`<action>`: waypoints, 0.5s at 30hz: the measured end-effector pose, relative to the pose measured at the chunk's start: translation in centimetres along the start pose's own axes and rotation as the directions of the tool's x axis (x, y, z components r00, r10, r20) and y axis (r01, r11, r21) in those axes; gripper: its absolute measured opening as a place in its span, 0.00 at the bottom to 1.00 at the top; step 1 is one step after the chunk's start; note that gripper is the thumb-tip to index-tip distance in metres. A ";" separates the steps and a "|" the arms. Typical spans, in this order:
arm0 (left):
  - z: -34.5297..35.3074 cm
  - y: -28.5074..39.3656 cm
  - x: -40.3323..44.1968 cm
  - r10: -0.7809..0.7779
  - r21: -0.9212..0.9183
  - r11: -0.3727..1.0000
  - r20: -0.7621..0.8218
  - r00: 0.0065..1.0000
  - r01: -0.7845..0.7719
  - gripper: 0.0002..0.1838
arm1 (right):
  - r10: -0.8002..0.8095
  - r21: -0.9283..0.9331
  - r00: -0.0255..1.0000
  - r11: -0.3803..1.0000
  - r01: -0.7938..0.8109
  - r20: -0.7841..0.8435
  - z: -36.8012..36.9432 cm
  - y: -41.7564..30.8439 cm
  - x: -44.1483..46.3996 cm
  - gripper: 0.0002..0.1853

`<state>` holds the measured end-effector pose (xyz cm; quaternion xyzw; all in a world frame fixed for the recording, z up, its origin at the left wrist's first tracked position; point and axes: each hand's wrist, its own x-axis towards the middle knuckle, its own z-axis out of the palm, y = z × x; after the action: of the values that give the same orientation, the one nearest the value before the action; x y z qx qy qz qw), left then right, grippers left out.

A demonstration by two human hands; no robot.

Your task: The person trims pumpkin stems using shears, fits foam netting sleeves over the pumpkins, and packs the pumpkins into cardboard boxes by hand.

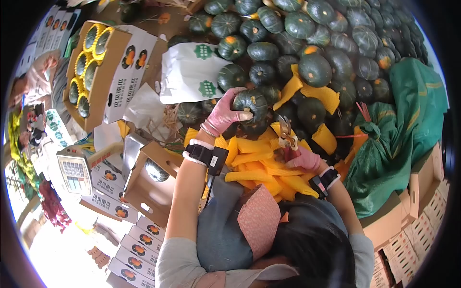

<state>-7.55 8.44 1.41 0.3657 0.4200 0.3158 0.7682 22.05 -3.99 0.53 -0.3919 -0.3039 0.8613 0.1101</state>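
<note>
My left hand point(222, 115), in a pink glove, is closed around a dark green pumpkin point(250, 104) at the near edge of a large heap. The thumb lies across the pumpkin's near side, close to its stem end. To the right, my right hand point(305, 160), also gloved in pink, grips a pair of pruning shears point(287, 133) by the handles. Their metal blades point up and away from me, apart from the held pumpkin. Beneath both hands lies a pile of yellow foam net sleeves point(252, 165), spread over my lap.
More pumpkins point(314, 69) fill the far side. A white printed bag point(185, 67) lies left of them. Further left are a carton point(103, 72) of sleeved pumpkins, a digital scale point(74, 172) and an open box point(150, 192) around one pumpkin. A green sack point(384, 158) stands right.
</note>
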 end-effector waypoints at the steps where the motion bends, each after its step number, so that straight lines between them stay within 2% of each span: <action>1: 0.3 0.9 -0.2 0.035 -0.157 0.987 0.022 0.999 -0.031 0.42 | -0.006 0.015 1.000 1.000 0.006 -0.002 0.2 -0.4 0.0 0.23; 2: 0.3 1.3 -0.2 0.044 -0.245 0.969 0.024 0.999 -0.037 0.44 | -0.012 0.029 1.000 0.999 0.013 -0.004 0.5 -0.6 0.1 0.23; 3: 0.3 1.8 -0.1 0.108 -0.189 0.976 0.010 0.994 -0.104 0.46 | -0.012 0.016 1.000 1.000 0.012 -0.006 0.4 -0.5 0.1 0.24; 7: 0.7 4.2 -0.8 0.185 -0.133 0.974 -0.017 0.983 -0.186 0.46 | -0.023 -0.022 1.000 1.000 0.023 -0.018 0.5 -1.0 0.1 0.27; 8: 0.8 4.7 -1.0 0.202 -0.126 0.971 -0.026 0.979 -0.204 0.46 | -0.030 0.041 1.000 0.999 0.030 0.001 0.7 -1.3 0.0 0.29; 12: 1.2 6.1 -1.7 0.271 -0.106 0.956 -0.041 0.962 -0.274 0.47 | 0.036 0.071 0.999 0.997 -0.037 0.014 0.9 -2.0 -0.4 0.29; 15: 0.8 6.8 -2.4 0.326 -0.094 0.939 -0.055 0.944 -0.330 0.47 | 0.119 -0.024 0.993 0.993 -0.119 0.006 0.8 -2.2 -0.6 0.25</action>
<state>-9.10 9.92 8.36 0.3848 0.3512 0.4675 0.7142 21.73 -2.87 2.65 -0.4074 -0.2906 0.8642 0.0528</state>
